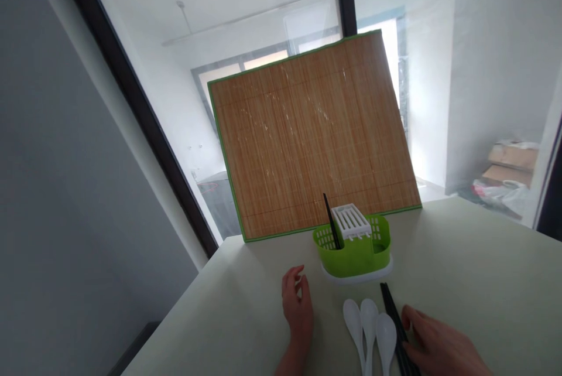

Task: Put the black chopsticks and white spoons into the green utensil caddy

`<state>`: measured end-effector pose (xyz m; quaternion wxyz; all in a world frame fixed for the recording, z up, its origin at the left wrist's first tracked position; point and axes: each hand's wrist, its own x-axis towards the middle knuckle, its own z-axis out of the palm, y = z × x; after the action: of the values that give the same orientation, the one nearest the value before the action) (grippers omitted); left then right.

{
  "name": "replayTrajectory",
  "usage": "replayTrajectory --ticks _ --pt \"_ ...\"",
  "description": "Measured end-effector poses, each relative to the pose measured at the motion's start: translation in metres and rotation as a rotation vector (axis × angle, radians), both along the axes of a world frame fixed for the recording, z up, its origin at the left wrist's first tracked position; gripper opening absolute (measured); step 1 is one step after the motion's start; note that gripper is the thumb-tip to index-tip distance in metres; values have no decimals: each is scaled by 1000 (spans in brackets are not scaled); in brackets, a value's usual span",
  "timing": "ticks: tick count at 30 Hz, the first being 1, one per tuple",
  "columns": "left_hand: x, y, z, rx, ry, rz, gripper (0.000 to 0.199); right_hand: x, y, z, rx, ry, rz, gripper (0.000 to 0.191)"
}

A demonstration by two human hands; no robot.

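My left hand is over the table left of the spoons, fingers curved, thumb apart from them, holding nothing. My right hand is at the right side of a bundle of black chopsticks. Its thumb appears to touch them, and a gap shows between thumb and fingers. Three white spoons lie side by side left of the chopsticks, bowls pointing away from me. Beyond them stands a green utensil holder with a white base and a white slotted rack on top. One or more black chopsticks lean in its left compartment.
Behind the holder, a bamboo mat with green edging leans against a glass partition. The pale table ends in a slanted edge on the left. Through the glass, cardboard boxes and plastic bags show at the right.
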<state>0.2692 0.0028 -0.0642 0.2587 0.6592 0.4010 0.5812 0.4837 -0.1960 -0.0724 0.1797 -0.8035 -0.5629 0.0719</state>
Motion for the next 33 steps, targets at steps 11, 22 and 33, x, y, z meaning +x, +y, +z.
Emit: replayTrajectory --ticks 11,22,33 --pt "3 -4 2 -8 -22 -61 24 -2 1 0 30 -114 -47 11" --pt "5 -6 3 -4 -33 -81 24 33 -4 10 -87 -294 -159 22" --pt "5 -9 7 -36 -50 -113 25 46 5 11 -123 -255 -155 25"
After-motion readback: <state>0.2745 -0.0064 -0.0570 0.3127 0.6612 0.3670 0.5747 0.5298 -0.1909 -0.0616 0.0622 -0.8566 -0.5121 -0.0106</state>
